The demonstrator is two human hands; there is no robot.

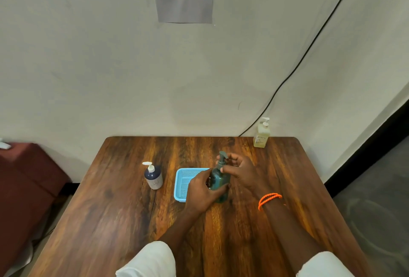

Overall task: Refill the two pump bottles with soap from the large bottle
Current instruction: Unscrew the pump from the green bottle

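From the head view, the person is busy with the green pump bottle, which stands upright on the wooden table, right against the near right corner of the blue basket. I'd judge the step in hand to be the pump head of this bottle, being unscrewed or screwed down; which of the two I can't tell, as the soap level inside doesn't show through the dark plastic.

The left hand is wrapped round the lower body of the bottle, fingers curled closed on it to steady it. The right hand is up at the neck, thumb and fingertips pinching the collar just below the nozzle, the other fingers loosely bent.

Left of the basket, a little apart from it, stands the white-and-navy pump bottle, pump fitted, untouched. The large yellow bottle sits well beyond the basket at the far right corner of the table, against the wall.

If the pump is coming off, the next move calls for lifting it clear and then reaching back for the large bottle while the left hand holds the green one upright.
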